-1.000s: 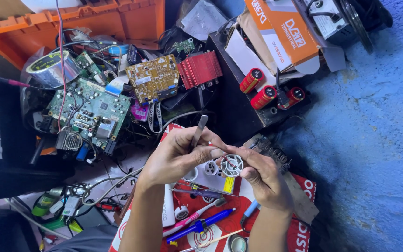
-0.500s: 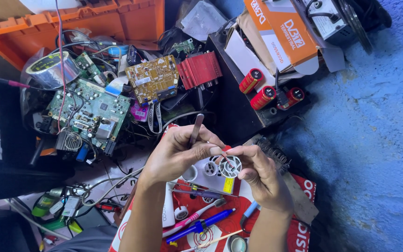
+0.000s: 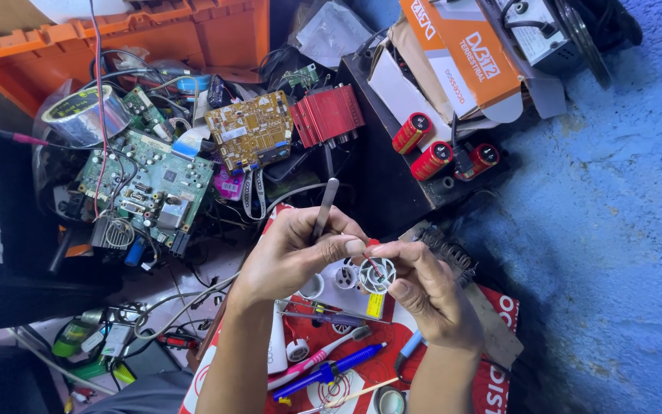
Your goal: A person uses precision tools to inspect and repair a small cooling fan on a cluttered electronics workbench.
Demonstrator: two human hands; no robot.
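While both hands meet over the red mat, the right hand [image 3: 430,295] pinches a small round part [image 3: 377,275], w/ thumb under it & fingertips on its top edge. It is white-grey, like a little wheel w/ spokes & holes, maybe a tiny fan or motor piece; can't tell which. A thin red wire shows at its middle. It sits up in the air just above the mat, near the middle of the view.

The left hand [image 3: 293,253] is closed round thin metal tweezers [image 3: 325,205]. They are flat, grey & shiny, & the back end sticks up past the knuckles. The tip is by the round part, but fingers hide if it touches.

Under the hands is the red mat [image 3: 453,383], smooth w/ white shapes. On it lie a blue soldering iron [image 3: 331,373], a pink-handled screwdriver [image 3: 319,360] & a white block w/ round holes [image 3: 339,284].

Farther out, upper left: a green circuit board [image 3: 151,180] w/ lots of tiny bumpy bits, a yellow-brown circuit board [image 3: 250,130] & a red ribbed metal box [image 3: 329,116]. A shiny tape roll [image 3: 86,115] is beside an orange plastic crate [image 3: 139,34]. Three red round capacitors [image 3: 430,149] stand on a black box [image 3: 392,184], near an orange & white cardboard carton [image 3: 461,57]. On the right the floor [image 3: 614,230] is rough, blue & patchy.
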